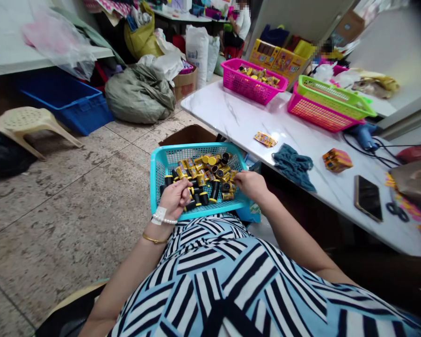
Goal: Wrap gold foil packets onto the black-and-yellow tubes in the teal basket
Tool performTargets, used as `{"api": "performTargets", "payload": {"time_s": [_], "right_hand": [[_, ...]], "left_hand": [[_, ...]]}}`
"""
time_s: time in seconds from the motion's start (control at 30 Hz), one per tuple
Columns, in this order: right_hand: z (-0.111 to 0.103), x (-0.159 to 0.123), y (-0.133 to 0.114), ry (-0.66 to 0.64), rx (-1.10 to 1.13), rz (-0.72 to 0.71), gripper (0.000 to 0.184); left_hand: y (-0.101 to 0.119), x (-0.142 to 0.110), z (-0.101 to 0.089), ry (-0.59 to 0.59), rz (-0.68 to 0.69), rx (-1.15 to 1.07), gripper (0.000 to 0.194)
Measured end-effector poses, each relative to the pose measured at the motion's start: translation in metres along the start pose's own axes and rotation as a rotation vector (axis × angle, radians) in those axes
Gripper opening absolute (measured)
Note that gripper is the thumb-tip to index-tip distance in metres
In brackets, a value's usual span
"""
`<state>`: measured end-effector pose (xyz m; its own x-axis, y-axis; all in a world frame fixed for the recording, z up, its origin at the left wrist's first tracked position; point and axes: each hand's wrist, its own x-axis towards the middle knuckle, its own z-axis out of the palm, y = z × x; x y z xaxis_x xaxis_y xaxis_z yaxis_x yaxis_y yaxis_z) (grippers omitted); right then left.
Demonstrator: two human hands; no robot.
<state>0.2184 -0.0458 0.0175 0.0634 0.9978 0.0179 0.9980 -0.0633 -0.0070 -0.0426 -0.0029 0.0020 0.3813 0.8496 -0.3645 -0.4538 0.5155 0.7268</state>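
Observation:
A turquoise plastic basket [153, 175] rests at my lap, holding many small cylinders. Some are plain black tubes [214, 191] with yellow ends; others are wrapped in yellow printed labels [201, 179]. My left hand [177, 195], with a bead bracelet and a white patch at the wrist, is closed over the basket's near left part; what its fingers hold is hidden. At the right side my right hand [251, 185] is closed with fingertips pinched together beside the labelled cylinders. Whatever lies in that pinch is too small to make out.
To the right stands a white marbled table [228, 110] with a pink basket [254, 82], a green basket [337, 96], a blue cloth [293, 164], a phone [368, 197] and scissors [397, 211]. A blue bin [80, 105] and plastic stool [31, 121] stand left. A person sits far back.

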Motion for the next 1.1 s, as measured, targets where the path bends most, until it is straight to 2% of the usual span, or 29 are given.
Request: {"api": "performTargets", "payload": {"time_s": [0.07, 0.13, 0.23, 0.3, 0.37, 0.43, 0.5, 0.53, 0.6, 0.67, 0.77, 0.87, 0.93, 1.1], "right_hand": [[-0.001, -0.007, 0.001, -0.018, 0.007, 0.0, 0.021], [-0.003, -0.012, 0.0, -0.006, 0.022, 0.022, 0.022], [-0.007, -0.01, -0.005, 0.082, 0.113, 0.052, 0.034], [-0.007, -0.008, -0.016, 0.119, 0.261, -0.014, 0.033], [-0.005, -0.008, -0.036, 0.072, 0.422, -0.158, 0.026], [-0.001, -0.009, -0.06, -0.059, 0.508, -0.325, 0.021], [0.002, -0.007, -0.081, -0.211, 0.504, -0.471, 0.02], [0.004, -0.005, -0.089, -0.244, 0.49, -0.492, 0.02], [0.004, 0.004, -0.101, -0.229, 0.43, -0.466, 0.023], [0.003, 0.016, -0.112, -0.189, 0.335, -0.431, 0.028], [0.007, 0.036, -0.133, -0.223, 0.227, -0.454, 0.027], [0.016, 0.05, -0.151, -0.272, 0.197, -0.463, 0.021], [0.021, 0.054, -0.154, -0.28, 0.198, -0.458, 0.016], [0.018, 0.053, -0.137, -0.264, 0.272, -0.435, 0.011]], "left_hand": [[0.013, -0.005, -0.001, 0.036, 0.034, -0.042, 0.042], [0.039, -0.015, -0.005, 0.094, 0.126, -0.095, 0.052], [0.091, -0.038, -0.018, 0.241, 0.397, -0.156, 0.056], [0.12, -0.052, -0.029, 0.324, 0.505, -0.171, 0.054], [0.135, -0.06, -0.038, 0.388, 0.566, -0.179, 0.05], [0.134, -0.059, -0.045, 0.408, 0.579, -0.177, 0.044], [0.121, -0.049, -0.048, 0.376, 0.548, -0.122, 0.034], [0.111, -0.043, -0.047, 0.347, 0.526, -0.062, 0.029], [0.091, -0.03, -0.043, 0.278, 0.475, 0.127, 0.015], [0.074, -0.022, -0.037, 0.215, 0.424, 0.22, 0.016], [0.058, -0.017, -0.03, 0.186, 0.382, 0.259, 0.022], [0.056, -0.017, -0.03, 0.174, 0.381, 0.281, 0.026], [0.058, -0.017, -0.033, 0.183, 0.417, 0.289, 0.028], [0.058, -0.013, -0.039, 0.222, 0.466, 0.295, 0.03]]}}
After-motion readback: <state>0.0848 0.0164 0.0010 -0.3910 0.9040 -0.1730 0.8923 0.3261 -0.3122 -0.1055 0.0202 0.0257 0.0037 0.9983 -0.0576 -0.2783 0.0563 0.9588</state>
